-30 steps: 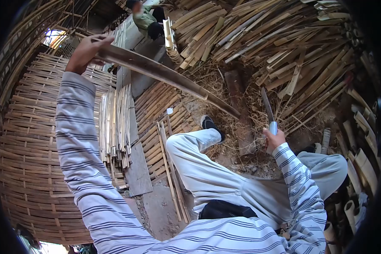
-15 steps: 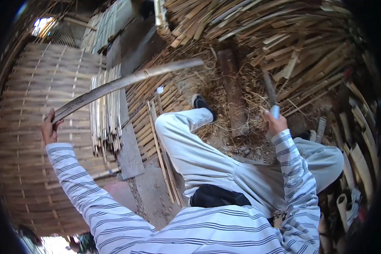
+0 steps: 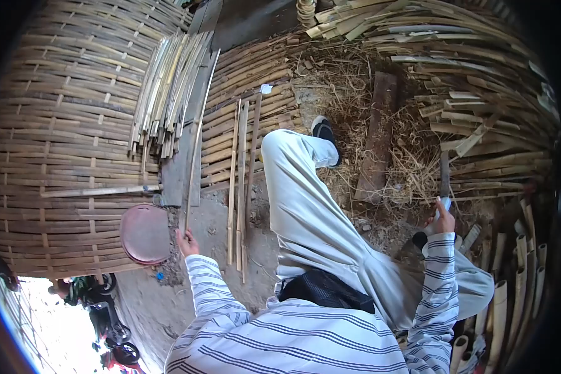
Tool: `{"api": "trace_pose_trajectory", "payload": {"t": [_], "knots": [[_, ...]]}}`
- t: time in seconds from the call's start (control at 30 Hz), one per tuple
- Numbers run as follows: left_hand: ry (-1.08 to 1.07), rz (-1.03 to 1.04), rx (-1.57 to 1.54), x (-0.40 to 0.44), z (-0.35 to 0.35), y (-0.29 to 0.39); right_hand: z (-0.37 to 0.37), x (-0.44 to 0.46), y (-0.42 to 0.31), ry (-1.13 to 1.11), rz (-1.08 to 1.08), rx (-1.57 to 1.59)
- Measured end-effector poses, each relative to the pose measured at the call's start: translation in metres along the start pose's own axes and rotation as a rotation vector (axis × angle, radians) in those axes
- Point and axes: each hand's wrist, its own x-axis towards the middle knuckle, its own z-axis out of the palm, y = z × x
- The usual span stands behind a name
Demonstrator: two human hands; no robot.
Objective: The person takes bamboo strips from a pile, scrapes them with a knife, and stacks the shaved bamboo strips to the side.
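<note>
My left hand is closed on the near end of a long thin bamboo strip, which points away from me beside a bundle of split strips. On the right, my right hand grips the pale blue handle of a knife, its blade pointing away. Between my foot and the knife, a dark wooden block lies among bamboo shavings. Several loose strips lie on the ground left of my knee.
A woven bamboo panel covers the left side. Near it is a round reddish lid-like object. Split bamboo is heaped at the upper right, and bamboo tubes stand at the lower right. Motorbikes show at the lower left.
My left hand has come down and closer to my body, and the strip it holds has swung to point away from me. The view has turned left. The knife stays in my right hand.
</note>
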Motion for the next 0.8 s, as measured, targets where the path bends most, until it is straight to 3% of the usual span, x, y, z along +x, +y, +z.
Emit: {"api": "trace_pose_trajectory", "payload": {"t": [0.2, 0.33, 0.43, 0.47, 0.6, 0.7, 0.73, 0.8], "knots": [[0.269, 0.040, 0.021, -0.035, -0.064, -0.037, 0.012, 0.006, 0.014, 0.042, -0.014, -0.102], [0.362, -0.101, -0.003, -0.010, -0.111, -0.028, 0.019, 0.013, 0.021, 0.063, 0.004, -0.139], [0.376, -0.183, -0.053, -0.005, -0.131, -0.036, 0.023, 0.019, 0.032, 0.064, 0.001, -0.153], [0.292, -0.128, 0.071, -0.003, -0.140, -0.044, 0.024, 0.020, 0.035, 0.075, -0.003, -0.152], [0.384, -0.156, 0.078, -0.009, -0.143, -0.057, 0.022, 0.025, 0.048, 0.056, 0.017, -0.171], [0.313, -0.205, 0.105, -0.014, -0.148, -0.058, 0.020, 0.024, 0.056, 0.066, 0.041, -0.192], [0.202, -0.183, 0.158, -0.019, -0.151, -0.061, 0.021, 0.021, 0.059, 0.068, 0.055, -0.189], [0.241, -0.280, 0.142, -0.019, -0.155, -0.065, 0.023, 0.019, 0.058, 0.062, 0.073, -0.186]]}}
